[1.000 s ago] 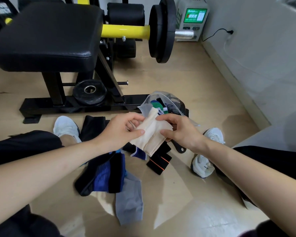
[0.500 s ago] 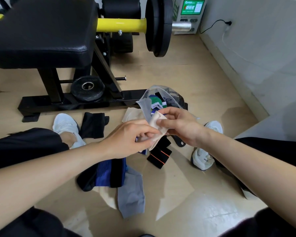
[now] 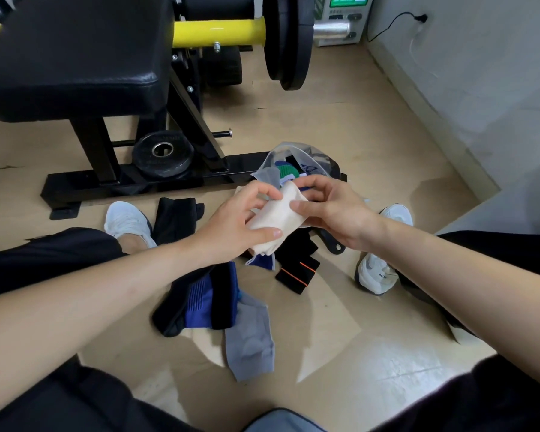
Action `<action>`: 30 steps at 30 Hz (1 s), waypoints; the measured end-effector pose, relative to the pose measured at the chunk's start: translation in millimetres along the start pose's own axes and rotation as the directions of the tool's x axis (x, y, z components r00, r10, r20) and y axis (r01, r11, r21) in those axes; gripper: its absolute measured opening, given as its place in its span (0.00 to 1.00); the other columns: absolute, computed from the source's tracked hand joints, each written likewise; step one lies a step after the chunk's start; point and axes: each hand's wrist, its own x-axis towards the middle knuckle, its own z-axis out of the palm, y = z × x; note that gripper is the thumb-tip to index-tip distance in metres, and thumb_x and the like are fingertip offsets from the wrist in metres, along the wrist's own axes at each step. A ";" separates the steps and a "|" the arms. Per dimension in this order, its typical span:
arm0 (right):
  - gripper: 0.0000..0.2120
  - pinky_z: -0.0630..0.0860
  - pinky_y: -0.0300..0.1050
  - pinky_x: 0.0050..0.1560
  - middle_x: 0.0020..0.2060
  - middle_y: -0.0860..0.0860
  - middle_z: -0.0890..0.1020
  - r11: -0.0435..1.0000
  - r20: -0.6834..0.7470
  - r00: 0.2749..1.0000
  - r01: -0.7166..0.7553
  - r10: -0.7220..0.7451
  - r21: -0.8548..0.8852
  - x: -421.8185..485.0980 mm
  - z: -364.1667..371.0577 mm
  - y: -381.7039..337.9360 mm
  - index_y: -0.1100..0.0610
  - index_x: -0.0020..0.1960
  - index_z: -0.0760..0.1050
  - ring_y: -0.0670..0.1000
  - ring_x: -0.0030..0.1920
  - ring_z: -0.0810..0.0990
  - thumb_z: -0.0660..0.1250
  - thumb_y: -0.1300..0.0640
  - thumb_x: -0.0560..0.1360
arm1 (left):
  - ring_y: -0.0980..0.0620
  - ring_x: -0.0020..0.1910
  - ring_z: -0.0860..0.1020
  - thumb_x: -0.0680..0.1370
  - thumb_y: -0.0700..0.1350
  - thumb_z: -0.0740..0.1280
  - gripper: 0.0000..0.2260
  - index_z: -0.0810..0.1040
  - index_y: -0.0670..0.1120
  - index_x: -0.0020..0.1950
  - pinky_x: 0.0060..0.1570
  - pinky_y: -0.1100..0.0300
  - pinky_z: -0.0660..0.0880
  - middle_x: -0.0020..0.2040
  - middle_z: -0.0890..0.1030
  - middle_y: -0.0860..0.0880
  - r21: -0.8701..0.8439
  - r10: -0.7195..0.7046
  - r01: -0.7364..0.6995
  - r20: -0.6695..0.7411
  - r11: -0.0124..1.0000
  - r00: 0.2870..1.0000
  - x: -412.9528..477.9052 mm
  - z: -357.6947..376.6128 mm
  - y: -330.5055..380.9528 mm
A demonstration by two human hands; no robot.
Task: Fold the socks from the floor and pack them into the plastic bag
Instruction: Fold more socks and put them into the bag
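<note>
Fingers of both hands, left hand and right hand, grasp a cream sock just below the plastic bag at twelve o'clock; a loose grip could unroll the fold.

View: one wide-angle camera worn on the person's head.
Facing: forward and down at the floor between the person's legs.
Nearness: close; forearms enter from both lower corners, left hand and right hand meet mid-frame.
Reach: bench fills the top left, wall the top right.
</note>
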 end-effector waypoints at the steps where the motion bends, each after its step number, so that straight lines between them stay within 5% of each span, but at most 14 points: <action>1: 0.18 0.82 0.48 0.42 0.48 0.63 0.79 1.000 -0.003 1.000 0.008 -0.008 -0.012 0.1 0.5 1.6 0.65 0.63 0.74 0.57 0.44 0.82 0.70 0.70 0.74 | 0.52 0.57 0.81 0.73 0.38 0.76 0.21 0.75 0.53 0.61 0.51 0.55 0.80 0.59 0.80 0.50 0.008 0.008 -0.008 0.008 1.000 1.000 -0.2 -0.6 -0.3; 5: 0.16 0.82 0.47 0.44 0.42 0.60 0.81 0.996 0.015 1.000 0.019 -0.018 -0.089 2.1 -3.2 6.8 0.64 0.61 0.75 0.55 0.42 0.83 0.72 0.68 0.74 | 0.44 0.53 0.83 0.71 0.44 0.76 0.18 0.80 0.56 0.59 0.53 0.41 0.81 0.57 0.81 0.49 0.052 -0.003 0.000 0.044 0.999 0.999 1.3 -1.4 -6.5; 9: 0.11 0.77 0.43 0.42 0.37 0.60 0.78 0.931 -0.033 0.997 0.054 -0.070 -0.362 4.1 -15.6 14.4 0.62 0.56 0.77 0.50 0.37 0.77 0.72 0.60 0.76 | 0.47 0.50 0.83 0.70 0.45 0.77 0.17 0.83 0.61 0.56 0.53 0.43 0.80 0.53 0.84 0.48 0.167 -0.074 0.064 0.056 0.984 0.996 10.2 -2.7 -9.9; 11: 0.09 0.75 0.38 0.43 0.40 0.58 0.82 0.787 -0.101 0.971 0.111 -0.215 -0.606 7.8 -28.5 18.2 0.59 0.54 0.80 0.47 0.38 0.77 0.72 0.57 0.76 | 0.51 0.51 0.82 0.72 0.41 0.78 0.18 0.83 0.58 0.58 0.55 0.49 0.79 0.56 0.83 0.51 0.219 -0.087 0.080 0.026 0.972 0.996 16.2 -3.2 -9.7; 14: 0.13 0.73 0.44 0.58 0.56 0.53 0.78 0.478 -0.125 0.902 0.097 -0.412 -0.873 21.9 -60.3 19.9 0.52 0.58 0.81 0.52 0.55 0.75 0.73 0.53 0.74 | 0.56 0.49 0.81 0.73 0.38 0.77 0.19 0.82 0.55 0.60 0.43 0.61 0.78 0.58 0.80 0.51 0.235 -0.080 0.081 -0.014 0.969 0.997 27.2 -3.4 -7.1; 17: 0.19 0.67 0.54 0.64 0.69 0.52 0.68 0.174 -0.046 0.947 0.011 -0.319 -0.985 41.4 -86.4 16.4 0.43 0.63 0.77 0.60 0.65 0.64 0.72 0.49 0.73 | 0.55 0.48 0.81 0.74 0.36 0.76 0.20 0.82 0.52 0.62 0.36 0.67 0.78 0.61 0.77 0.49 0.188 -0.109 0.110 -0.016 0.976 0.994 42.9 -1.2 -7.5; 19: 0.22 0.68 0.56 0.63 0.71 0.52 0.67 0.077 -0.052 0.976 -0.037 -0.211 -0.996 52.2 -94.8 13.8 0.41 0.68 0.74 0.61 0.66 0.65 0.71 0.49 0.74 | 0.54 0.52 0.81 0.73 0.39 0.76 0.21 0.81 0.54 0.64 0.41 0.63 0.79 0.63 0.78 0.50 0.231 -0.111 0.118 -0.043 0.966 0.993 57.9 4.4 -12.5; 22: 0.27 0.72 0.50 0.54 0.65 0.52 0.72 0.223 -0.103 0.975 -0.058 -0.198 -0.973 64.6 -104.8 14.0 0.46 0.73 0.68 0.60 0.60 0.74 0.69 0.58 0.75 | 0.53 0.52 0.81 0.74 0.40 0.74 0.24 0.77 0.51 0.70 0.43 0.66 0.76 0.65 0.77 0.48 0.211 -0.158 0.174 -0.089 0.962 0.983 85.1 23.4 -23.6; 24: 0.27 0.72 0.48 0.49 0.59 0.51 0.74 0.323 -0.126 0.961 -0.041 -0.246 -0.945 69.9 -109.4 14.4 0.48 0.72 0.67 0.60 0.55 0.78 0.67 0.62 0.75 | 0.48 0.61 0.77 0.75 0.41 0.74 0.28 0.73 0.49 0.74 0.56 0.57 0.77 0.69 0.74 0.47 0.243 -0.184 0.204 -0.105 0.948 0.977 107.0 42.3 -34.2; 27: 0.27 0.75 0.50 0.50 0.55 0.50 0.74 0.350 -0.101 0.941 0.020 -0.324 -0.937 76.7 -116.1 16.4 0.48 0.72 0.67 0.59 0.52 0.77 0.67 0.63 0.75 | 0.46 0.70 0.71 0.76 0.43 0.73 0.31 0.68 0.49 0.78 0.69 0.52 0.69 0.72 0.69 0.46 0.268 -0.245 0.278 -0.148 0.923 0.958 141.6 68.8 -46.8; 30: 0.35 0.74 0.53 0.57 0.64 0.51 0.71 0.315 -0.056 0.952 0.044 -0.302 -0.948 79.5 -124.1 23.2 0.47 0.75 0.63 0.60 0.58 0.74 0.69 0.63 0.71 | 0.44 0.72 0.68 0.76 0.42 0.73 0.32 0.66 0.48 0.79 0.71 0.51 0.67 0.73 0.67 0.44 0.241 -0.270 0.315 -0.200 0.918 0.942 175.3 89.8 -57.8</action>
